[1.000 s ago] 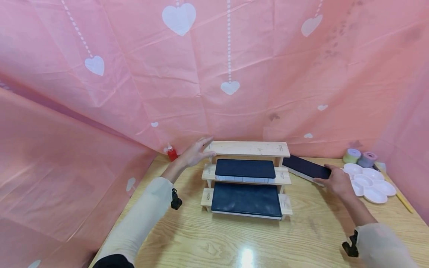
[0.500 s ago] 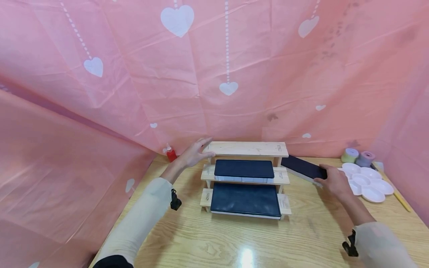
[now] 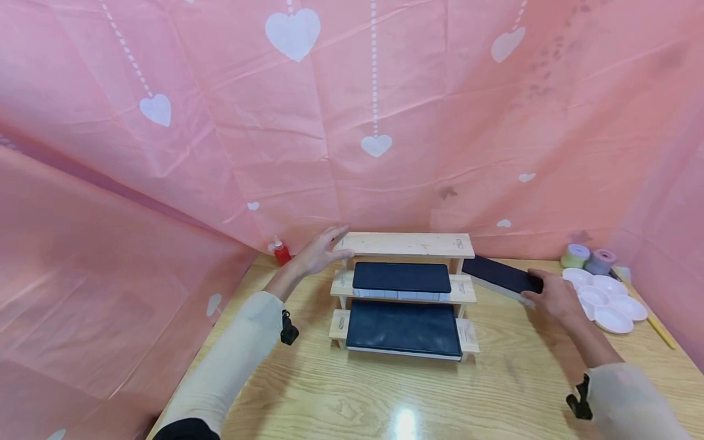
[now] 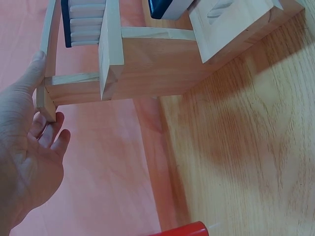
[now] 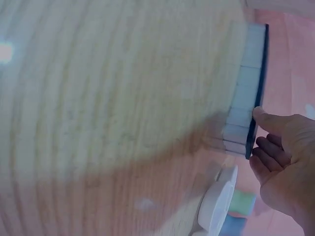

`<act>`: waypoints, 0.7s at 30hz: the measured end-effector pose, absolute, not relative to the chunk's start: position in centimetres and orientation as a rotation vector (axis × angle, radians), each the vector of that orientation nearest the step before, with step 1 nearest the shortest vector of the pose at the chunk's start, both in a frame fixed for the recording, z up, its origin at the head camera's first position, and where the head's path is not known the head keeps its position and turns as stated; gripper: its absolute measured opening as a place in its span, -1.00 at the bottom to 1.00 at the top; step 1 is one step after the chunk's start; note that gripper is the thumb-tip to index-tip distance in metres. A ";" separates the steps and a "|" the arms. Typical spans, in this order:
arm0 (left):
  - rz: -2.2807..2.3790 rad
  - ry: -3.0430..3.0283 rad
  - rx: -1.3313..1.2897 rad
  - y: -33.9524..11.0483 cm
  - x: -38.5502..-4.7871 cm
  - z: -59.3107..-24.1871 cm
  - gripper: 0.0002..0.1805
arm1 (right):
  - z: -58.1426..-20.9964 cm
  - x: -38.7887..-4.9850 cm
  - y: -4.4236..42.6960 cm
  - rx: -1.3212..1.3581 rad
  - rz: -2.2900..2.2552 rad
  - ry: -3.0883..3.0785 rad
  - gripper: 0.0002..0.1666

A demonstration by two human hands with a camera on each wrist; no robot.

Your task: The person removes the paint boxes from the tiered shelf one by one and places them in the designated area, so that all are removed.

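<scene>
While both hands are occupied, the wooden table (image 3: 341, 397) runs from the near edge up to a three-step stand (image 3: 467, 335). Bottom step: wide dark box (image 3: 404, 329), lying flat. Middle step: smaller dark box (image 3: 402, 277), white-sided. Right of the stand: right hand (image 3: 555, 299), thumb and fingers pinching the near right end of a long dark-topped box (image 3: 500, 275); far left end close to the stand; contact with the table uncertain. Handling note: a firm pinch on both long edges, box level, should suit this one-end hold. Beyond the hand, rightward: white palette (image 3: 610, 299). Top plank (image 3: 408, 244): left end gripped by the left hand (image 3: 319, 252); light, steady pressure seems best, lest the stand shift. Far: red bottle (image 3: 282, 252), left; two rolls (image 3: 601, 261), right; pink cloth (image 3: 247, 153) behind.
</scene>
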State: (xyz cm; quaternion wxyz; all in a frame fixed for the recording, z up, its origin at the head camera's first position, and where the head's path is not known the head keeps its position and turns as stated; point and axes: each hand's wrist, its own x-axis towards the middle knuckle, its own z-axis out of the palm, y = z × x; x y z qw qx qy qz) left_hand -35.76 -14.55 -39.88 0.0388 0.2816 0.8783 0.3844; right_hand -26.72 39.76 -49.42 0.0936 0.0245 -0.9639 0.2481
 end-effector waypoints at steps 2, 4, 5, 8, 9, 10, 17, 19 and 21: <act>1.185 2.685 0.868 -14.5 -35.7 -39.8 -0.11 | -49.0 -26.5 40.1 0.082 0.756 -2.815 -0.29; 1.185 2.682 0.867 -14.5 -35.7 -39.7 -0.11 | -48.4 -26.3 40.4 0.086 0.797 -2.756 -0.32; 1.185 2.679 0.867 -14.5 -35.7 -39.7 -0.11 | -48.0 -26.1 40.5 0.080 0.812 -2.725 -0.34; 1.182 2.678 0.859 -14.5 -35.6 -39.5 -0.12 | -46.5 -25.7 40.8 0.065 0.878 -2.648 -0.35; 1.178 2.680 0.855 -14.5 -35.6 -39.5 -0.12 | -45.9 -25.5 40.9 0.053 0.919 -2.627 -0.34; 1.173 2.683 0.850 -14.5 -35.6 -39.4 -0.12 | -45.4 -25.4 40.9 0.038 0.949 -2.611 -0.33; 1.164 2.691 0.846 -14.5 -35.5 -39.4 -0.12 | -41.6 -24.2 39.6 0.025 1.109 -2.583 -0.12; 1.170 2.694 0.856 -14.5 -35.4 -39.6 -0.12 | -40.6 -23.8 38.9 0.053 1.152 -2.594 -0.08; 1.167 2.710 0.859 -14.4 -35.3 -39.8 -0.11 | -39.8 -23.4 38.0 0.087 1.175 -2.613 -0.05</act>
